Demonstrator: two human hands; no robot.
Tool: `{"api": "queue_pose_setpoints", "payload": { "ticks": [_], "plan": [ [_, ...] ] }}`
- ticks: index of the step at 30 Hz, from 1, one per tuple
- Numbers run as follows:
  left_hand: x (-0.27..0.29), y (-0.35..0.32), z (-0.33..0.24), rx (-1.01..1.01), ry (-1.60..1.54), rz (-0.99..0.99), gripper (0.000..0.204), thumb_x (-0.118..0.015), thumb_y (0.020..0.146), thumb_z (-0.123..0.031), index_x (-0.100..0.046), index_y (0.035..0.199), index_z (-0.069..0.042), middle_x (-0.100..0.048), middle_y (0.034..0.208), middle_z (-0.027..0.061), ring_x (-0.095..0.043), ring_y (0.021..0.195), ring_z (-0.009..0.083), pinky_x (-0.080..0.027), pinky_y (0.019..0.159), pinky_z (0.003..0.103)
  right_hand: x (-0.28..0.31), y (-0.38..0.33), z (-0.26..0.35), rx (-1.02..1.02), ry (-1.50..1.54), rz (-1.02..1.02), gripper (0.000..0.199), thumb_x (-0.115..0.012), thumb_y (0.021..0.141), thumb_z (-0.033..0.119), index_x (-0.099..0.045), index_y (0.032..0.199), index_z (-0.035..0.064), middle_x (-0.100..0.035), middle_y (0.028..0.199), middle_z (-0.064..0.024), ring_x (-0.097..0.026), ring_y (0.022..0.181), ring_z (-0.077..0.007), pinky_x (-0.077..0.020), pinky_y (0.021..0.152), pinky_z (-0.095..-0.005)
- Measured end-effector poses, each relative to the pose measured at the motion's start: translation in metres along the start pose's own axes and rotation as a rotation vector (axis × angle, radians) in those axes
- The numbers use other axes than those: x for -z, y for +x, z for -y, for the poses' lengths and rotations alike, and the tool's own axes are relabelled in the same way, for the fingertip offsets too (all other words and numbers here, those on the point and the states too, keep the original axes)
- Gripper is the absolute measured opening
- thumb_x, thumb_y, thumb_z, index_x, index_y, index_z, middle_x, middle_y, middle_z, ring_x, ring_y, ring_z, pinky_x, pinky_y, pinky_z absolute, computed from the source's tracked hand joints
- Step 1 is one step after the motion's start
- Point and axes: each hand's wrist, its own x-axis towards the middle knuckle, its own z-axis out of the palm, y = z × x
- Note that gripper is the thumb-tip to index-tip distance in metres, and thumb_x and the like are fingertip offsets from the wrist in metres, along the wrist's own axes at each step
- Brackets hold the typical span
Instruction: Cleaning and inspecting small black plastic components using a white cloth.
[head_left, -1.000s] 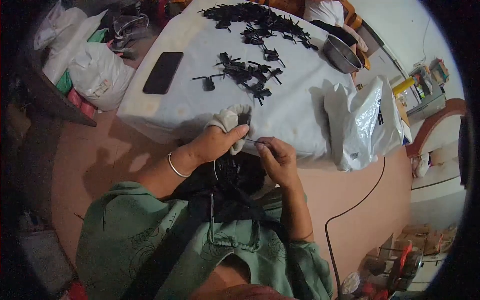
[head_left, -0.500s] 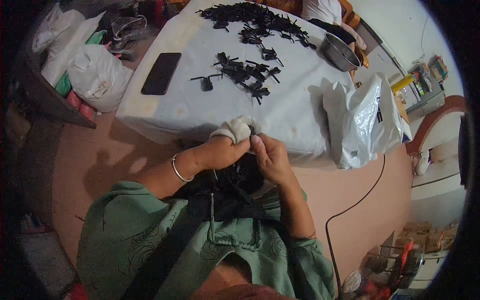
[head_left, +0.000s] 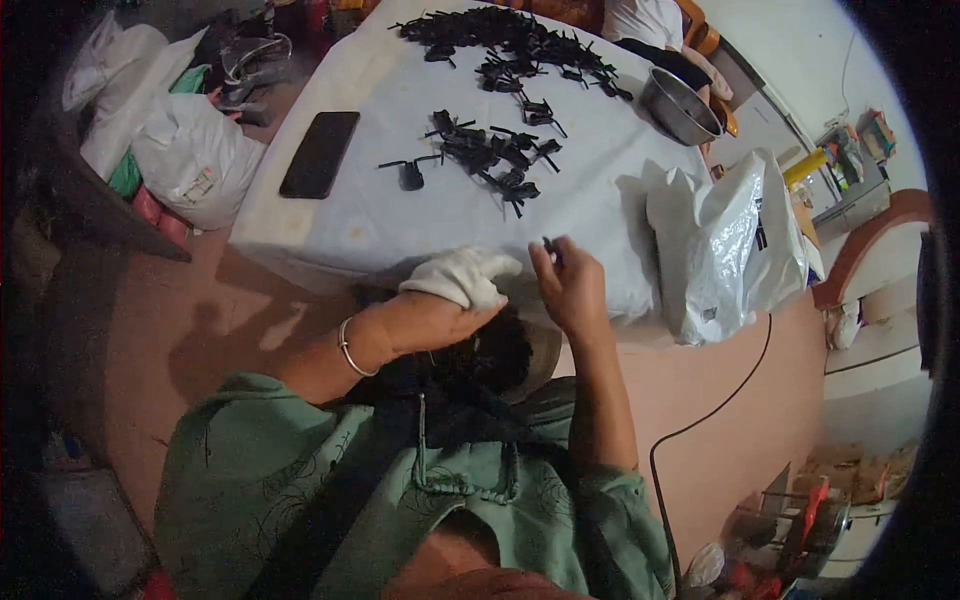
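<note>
as right hand pinches black piece (small)

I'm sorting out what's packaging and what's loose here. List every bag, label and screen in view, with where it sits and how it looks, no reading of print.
Phone: flat on the white table, left side; a dark rectangle, screen off.
White plastic bag: at the table's right edge; crumpled, glossy, with dark print.
White sack: on the floor left of the table; bulging, with a small pale label on its side.
More pale bags: piled behind that sack, far left.
</note>
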Motion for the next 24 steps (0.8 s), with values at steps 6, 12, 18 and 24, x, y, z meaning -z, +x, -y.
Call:
{"api": "queue_pose_setpoints", "payload": {
  "ticks": [6, 12, 18, 24],
  "plan": [
    [0.004, 0.007, 0.007, 0.236, -0.133, -0.099, 0.019, -0.053, 0.081, -0.012, -0.057, 0.094, 0.001, -0.059, 0.084, 0.0160, -0.057, 0.069, 0.0226, -0.046, 0.064, 0.032, -0.029, 0.039, -0.011, 0.123, -0.278, -0.243, 0.021, -0.057, 0.079, 0.026, -0.057, 0.079, 0.0055, -0.057, 0.065, -0.0178, -0.057, 0.062, -0.0338, -0.0440, 0.054, -0.0408],
    [0.004, 0.009, 0.025, 0.348, -0.033, -0.123, 0.018, -0.051, 0.084, -0.013, -0.057, 0.095, -0.001, -0.060, 0.074, 0.0099, -0.056, 0.064, 0.0160, -0.045, 0.057, 0.029, -0.032, 0.029, -0.017, 0.193, -0.293, -0.279, 0.013, -0.055, 0.079, 0.017, -0.052, 0.076, 0.0053, -0.056, 0.064, -0.0152, -0.055, 0.059, -0.0348, -0.0432, 0.052, -0.0425],
    [0.003, 0.010, 0.020, 0.474, -0.176, -0.023, 0.021, -0.049, 0.086, -0.014, -0.053, 0.103, -0.003, -0.056, 0.067, 0.0037, -0.053, 0.059, 0.0118, -0.044, 0.055, 0.028, -0.015, 0.012, -0.010, 0.274, -0.394, -0.469, 0.008, -0.057, 0.076, 0.008, -0.049, 0.077, 0.0063, -0.054, 0.063, -0.0132, -0.054, 0.055, -0.0324, -0.0417, 0.047, -0.0393],
    [-0.005, 0.018, 0.012, 0.252, -0.068, -0.324, 0.022, -0.052, 0.081, -0.011, -0.051, 0.101, -0.003, -0.057, 0.081, 0.0148, -0.057, 0.069, 0.0269, -0.045, 0.065, 0.035, 0.000, -0.007, 0.010, 0.644, -0.351, -0.325, 0.013, -0.059, 0.072, 0.004, -0.049, 0.080, 0.0035, -0.048, 0.060, -0.0104, -0.050, 0.051, -0.0304, -0.0402, 0.045, -0.0377]
  ]
}}
